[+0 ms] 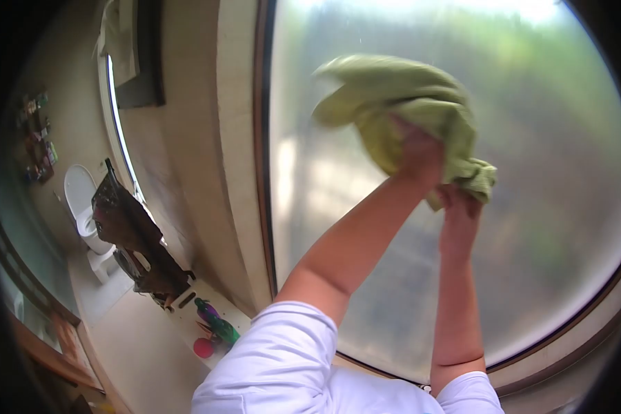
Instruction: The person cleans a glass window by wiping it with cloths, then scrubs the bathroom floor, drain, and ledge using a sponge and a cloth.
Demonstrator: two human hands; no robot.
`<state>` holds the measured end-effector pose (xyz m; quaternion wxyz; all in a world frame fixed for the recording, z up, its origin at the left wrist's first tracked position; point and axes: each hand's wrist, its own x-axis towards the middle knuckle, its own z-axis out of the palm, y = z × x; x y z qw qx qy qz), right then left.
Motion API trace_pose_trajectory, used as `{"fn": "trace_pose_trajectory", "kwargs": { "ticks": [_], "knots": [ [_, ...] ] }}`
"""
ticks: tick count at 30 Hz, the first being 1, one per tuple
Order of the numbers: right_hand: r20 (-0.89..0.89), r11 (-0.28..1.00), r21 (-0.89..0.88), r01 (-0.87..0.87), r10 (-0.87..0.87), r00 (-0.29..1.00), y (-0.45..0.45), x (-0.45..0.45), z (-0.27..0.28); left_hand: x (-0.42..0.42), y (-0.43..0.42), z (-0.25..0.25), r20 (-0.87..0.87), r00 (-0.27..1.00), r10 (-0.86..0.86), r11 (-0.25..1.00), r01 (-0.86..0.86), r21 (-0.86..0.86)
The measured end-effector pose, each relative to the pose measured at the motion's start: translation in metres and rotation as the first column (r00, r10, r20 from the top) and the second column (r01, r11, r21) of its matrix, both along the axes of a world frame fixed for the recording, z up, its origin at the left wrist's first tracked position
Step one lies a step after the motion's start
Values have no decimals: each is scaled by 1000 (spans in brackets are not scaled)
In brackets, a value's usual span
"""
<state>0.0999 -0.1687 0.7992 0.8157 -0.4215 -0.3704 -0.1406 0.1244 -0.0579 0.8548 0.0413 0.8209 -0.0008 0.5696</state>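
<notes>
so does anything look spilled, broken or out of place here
Nothing clearly stands out. The green cloth looks smeared, but that is probably motion blur, and the toilet leans at the picture's left, probably from the lens or camera tilt.

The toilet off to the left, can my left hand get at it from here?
Probably not: the left hand is raised before the frosted window with the green cloth, while the toilet looks well out of reach, partly hidden behind a dark bag-like thing.
</notes>
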Motion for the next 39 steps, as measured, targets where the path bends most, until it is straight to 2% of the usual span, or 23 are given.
{"fn": "trace_pose_trajectory", "kwargs": {
  "ticks": [2, 4, 6, 7, 9, 10, 11, 12, 14, 17, 18, 22, 25, 26, 28, 29, 30, 31, 32, 33, 35, 38, 39],
  "knots": [
    [-58, 988, 133, 77, -70, 996, -11, -5, 28, -6, -32, 45, -18, 993, 120, 952, -110, 285],
    [-166, 966, 235, 110, -72, 984, -24, -19, 26, -26, -53, 64, -259, 965, -30, 842, 164, 514],
    [-224, 953, 206, 221, -174, 959, -15, -31, 7, -15, -40, 65, -76, 929, -362, 754, 340, 563],
    [-257, 940, 193, 283, -230, 939, -11, -34, -5, -9, -35, 63, 1, 852, -524, 682, 419, 600],
    [-88, 979, -78, 188, -194, 977, -19, -32, -18, 7, -14, 88, -71, 703, -707, 627, 670, 397],
    [-18, 962, -222, 158, -166, 986, -24, -34, -24, -32, -1, 113, -79, 843, -533, 798, 531, 285],
    [24, 964, -218, 152, -150, 988, -26, -40, -27, -17, 19, 126, 54, 868, -494, 835, 457, 306],
    [70, 965, -218, 145, -133, 989, -27, -47, -27, -23, 33, 138, 284, 959, -21, 945, -74, 318],
    [89, 961, -231, 154, -137, 987, -40, -55, -31, 2, 89, 178, 412, 901, -137, 989, 100, 109],
    [-4, 950, -247, 192, -199, 980, -73, -64, -42, -29, 147, 216, 254, 954, 157, 964, -92, -251],
    [-32, 950, -239, 200, -214, 976, -85, -64, -45, -34, 147, 222, 205, 954, 217, 938, -146, -314],
    [-65, 961, -170, 216, -229, 971, -100, -55, -34, -9, 64, 224, 342, 928, 147, 981, -91, -174],
    [91, 978, -161, 130, -117, 989, -81, -56, -26, 12, -60, 185, 398, 907, -136, 990, 114, 78],
    [210, 970, -119, 212, -185, 960, -83, -53, -19, 18, -101, 170, 373, 890, -264, 963, 224, 146],
    [424, 939, -12, 343, -306, 852, -90, -50, 0, 24, -173, 140, 295, 805, -516, 854, 456, 250],
    [424, 909, 142, 392, -414, 806, -98, -47, 10, 23, -198, 128, 255, 775, -579, 809, 505, 302],
    [476, 725, 66, 686, -627, 616, -124, -44, 23, 17, -215, 116, 217, 765, -606, 777, 511, 369],
    [430, 803, 159, 574, -580, 692, -135, -39, 44, 5, -221, 107, 176, 813, -555, 781, 435, 448],
    [471, 676, 137, 724, -688, 552, -155, -32, 60, -7, -227, 99, 143, 853, -502, 767, 363, 529],
    [449, 599, 136, 789, -747, 490, -169, -24, 70, -4, -230, 98, -26, 794, -607, 696, 547, 465],
    [476, 423, 116, 899, -817, 324, -197, 9, 78, 8, -235, 97, -298, 548, -782, 501, 836, 223],
    [686, 88, 326, 941, -708, -171, -231, 31, 80, 7, -233, 105, -291, 378, -879, 389, 921, 22],
    [704, 50, 300, 953, -686, -186, -230, 37, 82, 66, -246, 94, -123, 318, -940, 267, 911, 314]
  ]
}}
